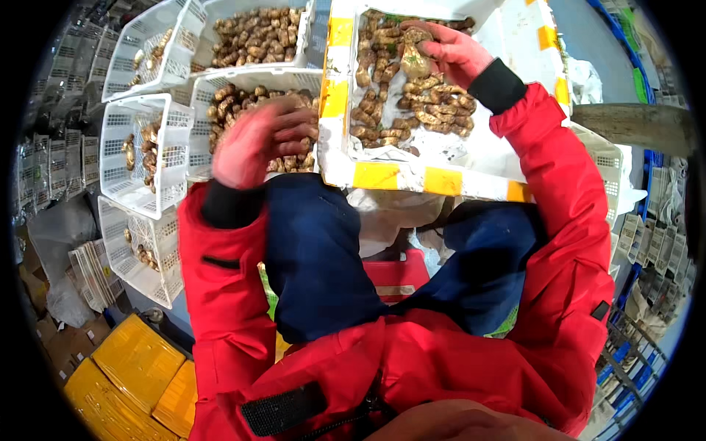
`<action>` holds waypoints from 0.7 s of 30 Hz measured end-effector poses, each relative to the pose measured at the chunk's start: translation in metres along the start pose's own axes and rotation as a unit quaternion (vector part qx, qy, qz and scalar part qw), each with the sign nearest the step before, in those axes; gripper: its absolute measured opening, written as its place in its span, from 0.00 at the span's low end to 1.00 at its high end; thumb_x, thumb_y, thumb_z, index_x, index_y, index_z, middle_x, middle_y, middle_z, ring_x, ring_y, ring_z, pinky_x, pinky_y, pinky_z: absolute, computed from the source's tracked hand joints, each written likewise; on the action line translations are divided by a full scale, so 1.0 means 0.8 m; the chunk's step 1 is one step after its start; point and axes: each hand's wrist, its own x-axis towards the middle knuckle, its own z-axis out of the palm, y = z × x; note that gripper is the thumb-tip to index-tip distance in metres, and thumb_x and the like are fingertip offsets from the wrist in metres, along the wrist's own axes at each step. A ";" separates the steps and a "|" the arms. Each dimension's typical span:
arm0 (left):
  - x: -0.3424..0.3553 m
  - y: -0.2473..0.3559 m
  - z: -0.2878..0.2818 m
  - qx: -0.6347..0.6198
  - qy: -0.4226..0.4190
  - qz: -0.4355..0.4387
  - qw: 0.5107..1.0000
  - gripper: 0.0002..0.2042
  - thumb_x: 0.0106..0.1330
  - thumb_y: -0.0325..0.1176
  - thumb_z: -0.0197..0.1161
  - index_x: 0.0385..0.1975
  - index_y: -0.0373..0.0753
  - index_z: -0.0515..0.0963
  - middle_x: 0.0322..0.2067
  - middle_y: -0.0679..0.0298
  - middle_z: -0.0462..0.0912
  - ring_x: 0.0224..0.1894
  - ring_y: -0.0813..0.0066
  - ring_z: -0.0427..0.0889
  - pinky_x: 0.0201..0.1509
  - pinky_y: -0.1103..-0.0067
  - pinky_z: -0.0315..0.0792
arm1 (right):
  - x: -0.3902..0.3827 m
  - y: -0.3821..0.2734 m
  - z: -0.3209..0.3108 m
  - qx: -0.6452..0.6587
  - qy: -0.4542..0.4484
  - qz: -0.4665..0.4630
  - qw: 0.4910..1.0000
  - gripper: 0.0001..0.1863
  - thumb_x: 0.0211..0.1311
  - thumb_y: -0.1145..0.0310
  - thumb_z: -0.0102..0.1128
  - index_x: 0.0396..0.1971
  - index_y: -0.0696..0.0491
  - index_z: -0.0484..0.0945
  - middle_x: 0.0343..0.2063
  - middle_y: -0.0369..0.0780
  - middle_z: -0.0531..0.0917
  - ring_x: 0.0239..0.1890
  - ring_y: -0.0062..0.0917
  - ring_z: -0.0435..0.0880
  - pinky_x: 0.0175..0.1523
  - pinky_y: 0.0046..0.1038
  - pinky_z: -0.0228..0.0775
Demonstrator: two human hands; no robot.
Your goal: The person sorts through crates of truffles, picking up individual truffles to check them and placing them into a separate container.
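My right hand (457,56) is closed on a thick, pale-stemmed mushroom (416,60) with a brown cap, held above the far part of a white box (482,185). The box has yellow patches along its rim. Under and around that hand, brown and cream mushrooms (441,110) lie in the box on white paper. Left of the box, my left hand (259,141) hovers over a white plastic crate (254,78) heaped with mushrooms (226,104). Its fingers are stretched out, slightly blurred, and nothing shows in them. The hand hides part of the heap.
Behind that crate stands another full crate (305,33). Smaller white baskets (143,192) with a few mushrooms line the far left. Yellow-wrapped packages (140,360) lie at the lower left. A wooden post (632,125) juts in at the right, and a red stool (397,275) shows between my knees.
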 end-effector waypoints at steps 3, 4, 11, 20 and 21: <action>0.036 -0.027 0.096 -0.070 -0.107 -0.134 0.983 0.28 0.61 0.54 0.41 0.49 0.34 0.62 0.44 0.51 0.72 0.42 0.64 0.74 0.41 0.74 0.69 | -0.058 -0.044 0.046 -0.012 -0.043 -0.056 0.997 0.26 0.55 0.63 0.52 0.55 0.52 0.60 0.29 0.29 0.74 0.18 0.06 0.66 0.19 0.07 0.53; 0.047 -0.042 0.114 -0.197 -0.184 -0.148 0.951 0.28 0.62 0.55 0.39 0.48 0.35 0.63 0.44 0.53 0.72 0.41 0.64 0.74 0.41 0.73 0.69 | -0.080 -0.060 0.071 -0.014 -0.044 -0.072 0.996 0.25 0.55 0.62 0.53 0.53 0.50 0.62 0.24 0.27 0.72 0.15 0.06 0.63 0.17 0.09 0.50; 0.021 -0.085 0.185 -0.006 0.083 0.142 0.986 0.24 0.57 0.34 0.57 0.50 0.29 0.60 0.40 0.55 0.73 0.37 0.73 0.74 0.38 0.79 0.70 | -0.130 -0.021 0.139 0.224 0.097 -0.129 0.961 0.32 0.53 0.71 0.53 0.58 0.55 0.50 0.28 0.32 0.70 0.20 0.12 0.65 0.27 0.13 0.58; 0.034 -0.117 0.171 0.192 0.189 0.276 0.923 0.23 0.43 0.22 0.63 0.41 0.35 0.62 0.35 0.59 0.71 0.35 0.75 0.74 0.40 0.80 0.70 | -0.122 -0.006 0.154 0.253 0.087 -0.178 0.947 0.27 0.48 0.83 0.48 0.52 0.56 0.60 0.39 0.40 0.75 0.37 0.20 0.74 0.41 0.18 0.65; 0.033 -0.116 0.170 0.190 0.192 0.274 0.923 0.23 0.43 0.22 0.63 0.41 0.35 0.62 0.35 0.59 0.71 0.35 0.75 0.74 0.40 0.80 0.70 | -0.122 -0.010 0.152 0.239 0.073 -0.184 0.950 0.27 0.48 0.83 0.49 0.52 0.57 0.60 0.39 0.39 0.75 0.37 0.20 0.74 0.42 0.18 0.65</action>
